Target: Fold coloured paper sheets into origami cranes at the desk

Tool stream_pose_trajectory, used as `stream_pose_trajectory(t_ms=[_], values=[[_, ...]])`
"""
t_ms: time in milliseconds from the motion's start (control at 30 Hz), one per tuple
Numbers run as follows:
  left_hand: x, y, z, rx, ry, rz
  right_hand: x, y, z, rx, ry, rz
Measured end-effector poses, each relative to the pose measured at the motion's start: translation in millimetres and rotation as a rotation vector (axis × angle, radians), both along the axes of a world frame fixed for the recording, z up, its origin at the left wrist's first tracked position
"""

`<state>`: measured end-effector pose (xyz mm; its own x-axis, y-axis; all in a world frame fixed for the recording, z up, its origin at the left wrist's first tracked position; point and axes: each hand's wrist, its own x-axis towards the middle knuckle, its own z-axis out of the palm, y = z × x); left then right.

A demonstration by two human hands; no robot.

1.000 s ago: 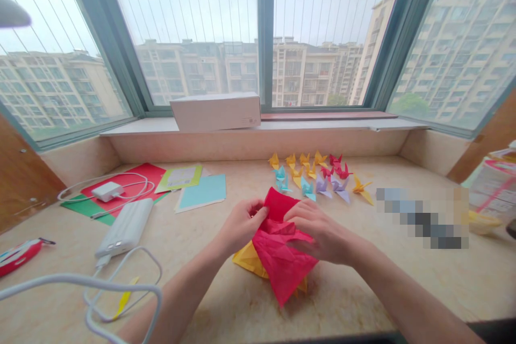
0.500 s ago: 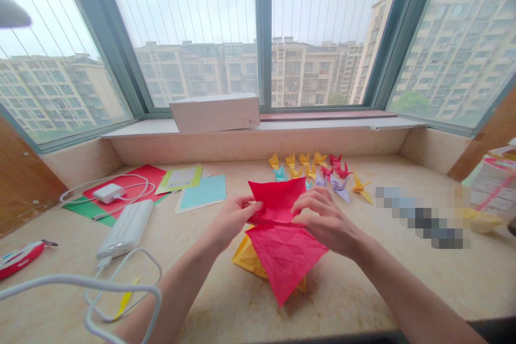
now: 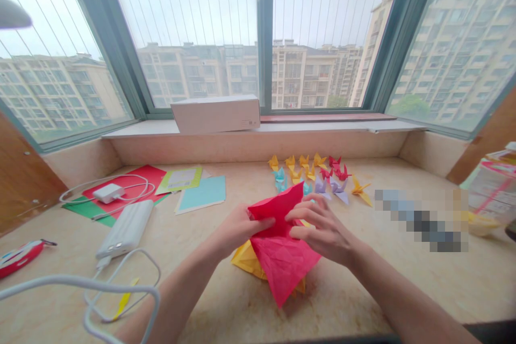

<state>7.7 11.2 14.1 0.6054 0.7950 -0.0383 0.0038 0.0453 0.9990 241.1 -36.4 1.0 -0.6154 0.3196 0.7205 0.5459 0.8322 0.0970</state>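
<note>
A creased red sheet of origami paper (image 3: 282, 263) stands partly folded in front of me, its lower part coming to a point toward me. My left hand (image 3: 237, 228) grips its left side, the thumb pressed on the inner face. On the right side, the curled fingers and thumb of my right hand (image 3: 320, 226) hold the paper's edge. Whether the upper and lower red parts are one sheet I cannot tell. Beneath lies a creased yellow paper (image 3: 248, 262), mostly covered.
Several folded paper cranes (image 3: 338, 188) stand beyond my hands. Left are a blue sheet (image 3: 203, 193), a red sheet (image 3: 145, 183), a white power bank (image 3: 126, 228) with cables, and a red-handled tool (image 3: 24, 259). A blurred-out object (image 3: 421, 220) lies right. A white box (image 3: 215, 114) sits on the sill.
The upper red flap has tilted and narrowed, its left corner dropping. My left thumb has moved further in across the paper, and my right hand has shifted slightly down and its fingers have spread a little.
</note>
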Motion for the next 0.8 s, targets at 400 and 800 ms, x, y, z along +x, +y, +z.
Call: stream_pose_trajectory(t_ms=[400, 800], values=[[1, 1, -3.2, -0.147, -0.282, 0.207, 15, 21, -10.9, -0.051, 0.465, -0.274], [0, 14, -10.3, 0.011, -0.158, 0.28, 4, 25, -7.9, -0.967, 0.843, -0.147]])
